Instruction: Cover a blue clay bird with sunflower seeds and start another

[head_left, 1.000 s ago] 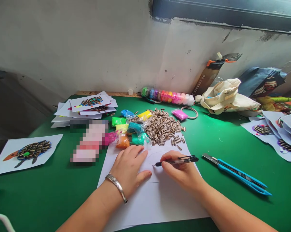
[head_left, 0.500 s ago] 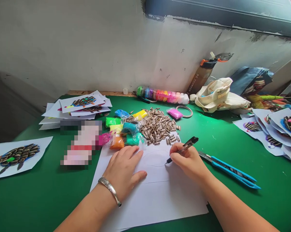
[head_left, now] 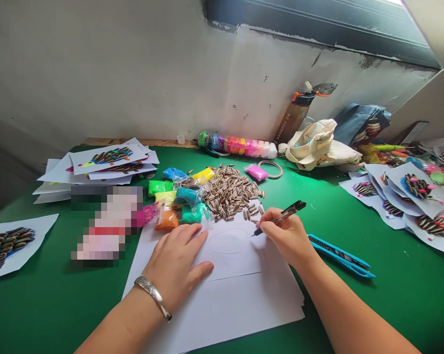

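White paper [head_left: 229,305] lies on the green table, with a thin oval outline and a straight line below it drawn on its surface. My right hand [head_left: 286,233] grips a black pen [head_left: 282,214], its tip at the right end of the oval outline. Flat on the left side of the sheet rests my left hand [head_left: 179,258], fingers spread, a silver bracelet on the wrist. Just beyond my fingers sit bagged lumps of coloured clay, among them an orange one [head_left: 166,220] and a green one [head_left: 194,213]. A pile of sunflower seeds [head_left: 229,189] touches the paper's far edge.
A blue utility knife [head_left: 341,256] lies right of my right hand. Papers with seed pictures are stacked at left [head_left: 103,160] and right [head_left: 413,191]. Along the wall stand a brown bottle [head_left: 293,118], a cloth bag [head_left: 313,145] and a row of coloured clay [head_left: 240,143].
The pen tip has moved up along the right side of the oval, and the outline's upper curve shows more clearly. My view has turned slightly right. My left hand stays on the paper.
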The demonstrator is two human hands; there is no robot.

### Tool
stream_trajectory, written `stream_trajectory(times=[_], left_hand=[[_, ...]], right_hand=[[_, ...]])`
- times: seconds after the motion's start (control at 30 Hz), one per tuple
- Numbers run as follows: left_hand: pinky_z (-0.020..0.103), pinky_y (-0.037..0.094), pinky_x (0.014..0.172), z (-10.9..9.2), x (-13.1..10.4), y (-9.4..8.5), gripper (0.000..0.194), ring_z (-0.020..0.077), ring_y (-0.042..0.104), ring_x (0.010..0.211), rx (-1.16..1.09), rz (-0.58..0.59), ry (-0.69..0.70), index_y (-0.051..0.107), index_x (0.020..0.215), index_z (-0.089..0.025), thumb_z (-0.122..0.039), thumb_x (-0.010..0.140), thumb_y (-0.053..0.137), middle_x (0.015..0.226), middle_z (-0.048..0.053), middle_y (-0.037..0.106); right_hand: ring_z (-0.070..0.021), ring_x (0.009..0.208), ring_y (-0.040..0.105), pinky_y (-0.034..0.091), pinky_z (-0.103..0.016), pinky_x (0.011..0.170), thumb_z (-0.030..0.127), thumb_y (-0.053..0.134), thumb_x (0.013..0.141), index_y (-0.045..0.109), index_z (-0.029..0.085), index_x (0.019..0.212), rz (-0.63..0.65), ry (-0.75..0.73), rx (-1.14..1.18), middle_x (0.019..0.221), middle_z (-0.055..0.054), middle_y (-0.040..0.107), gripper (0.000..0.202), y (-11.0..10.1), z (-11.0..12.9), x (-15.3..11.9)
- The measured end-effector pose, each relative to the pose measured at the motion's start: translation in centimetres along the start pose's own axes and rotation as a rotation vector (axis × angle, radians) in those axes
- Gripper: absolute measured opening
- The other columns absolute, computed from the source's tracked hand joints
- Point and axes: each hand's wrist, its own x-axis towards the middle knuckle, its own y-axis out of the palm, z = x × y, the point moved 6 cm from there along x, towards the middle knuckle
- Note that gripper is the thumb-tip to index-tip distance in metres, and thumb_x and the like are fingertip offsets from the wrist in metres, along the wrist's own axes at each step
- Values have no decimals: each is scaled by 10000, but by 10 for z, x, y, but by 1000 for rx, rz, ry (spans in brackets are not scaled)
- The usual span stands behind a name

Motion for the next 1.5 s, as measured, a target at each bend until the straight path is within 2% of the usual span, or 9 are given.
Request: stream_trajectory(times=[0.43,0.97,1.17,1.5], left_hand=[[468,375,992,1,1,1,481,301,434,1227,2,-3,4,541,1266,-292,-460,815,543,1353,46,514],[465,375,991,1,1,1,489,297,428,1235,26,15,-4,533,1271,-292,-465,813,546,1363,41,507],[466,382,985,0,1,1,489,293,431,1232,34,23,-6,530,1274,-290,-458,815,544,1364,42,505],[475,387,983,-1,2,0,490,295,431,1231,29,14,-3,532,1276,-280,-442,814,553,1360,43,508]], right_hand=[[-98,490,303,216,-236,464,218,519,675,530,186,573,-17,34,-53,498,57,351,107,0,-1,0],[-105,500,322,240,-234,467,218,484,673,525,191,589,3,43,-117,504,53,365,97,2,-1,-1],[-98,498,311,235,-232,463,207,475,672,507,188,588,34,52,-101,508,55,353,92,5,-1,-2],[-105,537,364,275,-236,494,182,461,669,489,187,569,105,-3,-125,537,43,413,104,11,5,-9]])
